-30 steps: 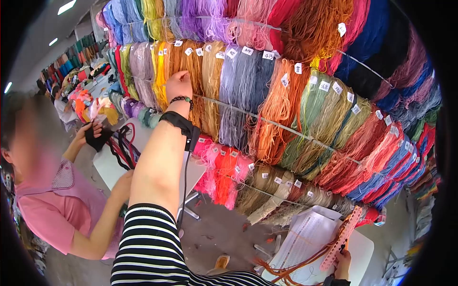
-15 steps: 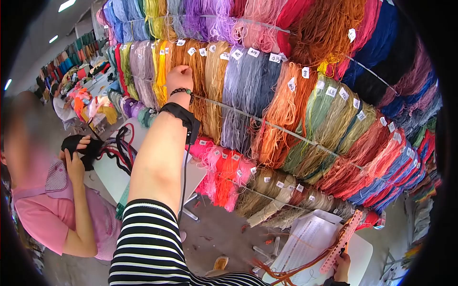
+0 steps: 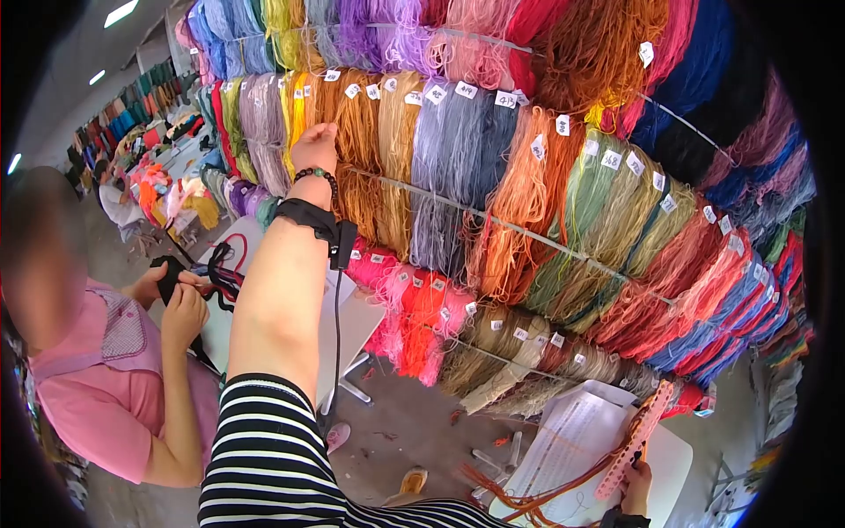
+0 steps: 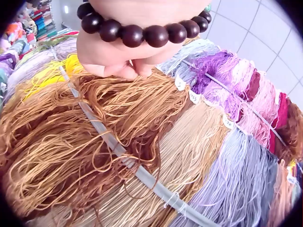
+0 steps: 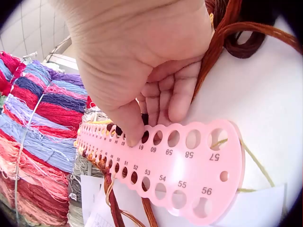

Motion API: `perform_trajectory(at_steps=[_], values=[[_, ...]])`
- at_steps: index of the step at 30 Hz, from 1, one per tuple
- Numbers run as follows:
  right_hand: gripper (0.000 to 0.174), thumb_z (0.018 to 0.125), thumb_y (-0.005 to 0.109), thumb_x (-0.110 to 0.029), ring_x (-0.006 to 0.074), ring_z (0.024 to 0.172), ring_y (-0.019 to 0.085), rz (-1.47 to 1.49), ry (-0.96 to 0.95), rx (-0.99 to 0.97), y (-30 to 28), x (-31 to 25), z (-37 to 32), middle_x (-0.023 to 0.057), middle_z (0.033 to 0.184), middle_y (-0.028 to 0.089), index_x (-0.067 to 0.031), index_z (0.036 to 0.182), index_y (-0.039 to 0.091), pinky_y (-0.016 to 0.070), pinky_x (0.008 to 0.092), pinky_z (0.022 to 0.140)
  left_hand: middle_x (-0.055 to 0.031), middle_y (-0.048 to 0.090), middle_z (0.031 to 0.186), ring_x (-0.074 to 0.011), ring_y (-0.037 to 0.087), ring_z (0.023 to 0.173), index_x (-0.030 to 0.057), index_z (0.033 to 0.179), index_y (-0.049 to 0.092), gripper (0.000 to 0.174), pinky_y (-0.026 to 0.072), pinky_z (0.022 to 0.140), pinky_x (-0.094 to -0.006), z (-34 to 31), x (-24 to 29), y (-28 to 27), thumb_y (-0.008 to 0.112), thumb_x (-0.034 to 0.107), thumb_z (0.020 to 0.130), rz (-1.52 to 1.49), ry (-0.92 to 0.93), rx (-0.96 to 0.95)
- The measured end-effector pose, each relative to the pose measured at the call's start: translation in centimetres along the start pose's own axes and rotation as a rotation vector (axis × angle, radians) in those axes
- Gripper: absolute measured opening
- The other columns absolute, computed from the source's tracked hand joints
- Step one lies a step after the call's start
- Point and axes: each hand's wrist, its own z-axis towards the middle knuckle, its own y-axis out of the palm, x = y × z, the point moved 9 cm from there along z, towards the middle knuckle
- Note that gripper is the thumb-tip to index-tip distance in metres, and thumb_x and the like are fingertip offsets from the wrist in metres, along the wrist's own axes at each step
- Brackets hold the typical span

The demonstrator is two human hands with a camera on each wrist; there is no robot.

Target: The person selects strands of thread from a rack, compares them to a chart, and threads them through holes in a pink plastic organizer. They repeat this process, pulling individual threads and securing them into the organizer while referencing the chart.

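My left hand [image 3: 315, 150] is raised to a rack of thread skeins, its fingers curled at the golden-brown thread [image 4: 132, 101]. In the left wrist view, thumb and fingertips pinch at the top of this thread, with a dark bead bracelet [image 4: 155, 36] above. Down at the right, my right hand [image 3: 635, 486] grips a long pink thread organizer [image 5: 199, 169] with numbered holes along both edges. The thumb lies on its face while the other fingers go behind it. Rust and dark red strands [image 5: 147, 213] hang from several holes.
Rows of labelled skeins hang behind metal bars [image 3: 493, 227]. Printed sheets [image 3: 563, 431] lie on a white table [image 3: 673, 462] under the organizer. At left, a person in pink [image 3: 97, 396] handles black thread [image 3: 169, 280] beside another white table [image 3: 356, 321].
My left hand has shifted slightly left along the brown skeins. My right hand keeps its hold on the organizer. The other person's hands have moved about the black thread.
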Motion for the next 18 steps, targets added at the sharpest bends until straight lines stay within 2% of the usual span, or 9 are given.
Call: perform_trajectory(at_steps=[3,9,12,16,18], values=[[0.018,0.086,0.062,-0.015,0.0044,0.054,0.045,-0.009,0.006,0.038,-0.2,0.1,-0.1,-0.0063,0.068,0.046,-0.0071,0.1,0.056,0.0377,0.0164,0.046,-0.003,0.07,0.079,-0.0105,0.059,0.063,0.0027,0.093,0.072,0.018,0.0475,0.059,-0.0265,-0.8,0.4,0.1,0.074,0.018,0.084,-0.03,-0.107,-0.015],[0.017,0.086,0.062,-0.015,0.004,0.054,0.045,0.013,-0.011,0.034,-0.9,1.3,1.2,-0.0062,0.068,0.047,-0.0075,0.1,0.056,0.0367,0.016,0.046,-0.0015,0.069,0.082,-0.0099,0.057,0.064,0.0025,0.095,0.071,0.018,0.0462,0.061,-0.0247,-2.5,2.2,-0.2,0.073,0.017,0.085,-0.078,-0.191,-0.048],[0.017,0.086,0.062,-0.015,0.004,0.054,0.045,-0.001,-0.005,0.027,-1.0,1.4,1.3,-0.0059,0.069,0.048,-0.0075,0.1,0.057,0.0364,0.0158,0.045,0.0022,0.066,0.086,-0.0075,0.054,0.069,0.008,0.102,0.07,0.021,0.0381,0.053,-0.0229,-3.0,2.4,-0.2,0.069,0.025,0.09,-0.087,-0.225,-0.088],[0.017,0.086,0.062,-0.015,0.0043,0.054,0.046,-0.003,0.001,0.014,-0.7,0.9,1.0,-0.0054,0.07,0.049,-0.0074,0.1,0.056,0.0368,0.0161,0.045,0.0053,0.063,0.082,-0.0054,0.051,0.07,0.0094,0.097,0.069,0.018,0.0356,0.051,-0.0238,-3.6,2.2,-0.2,0.066,0.026,0.092,-0.118,-0.312,-0.163],[0.018,0.086,0.063,-0.015,0.0046,0.055,0.046,-0.023,0.013,0.015,-0.7,0.7,0.8,-0.0051,0.07,0.05,-0.0074,0.101,0.056,0.0381,0.0165,0.046,0.0054,0.062,0.083,-0.005,0.051,0.069,0.0103,0.096,0.068,0.017,0.0359,0.052,-0.0232,-4.0,2.4,-0.2,0.064,0.026,0.093,-0.166,-0.294,-0.157]])
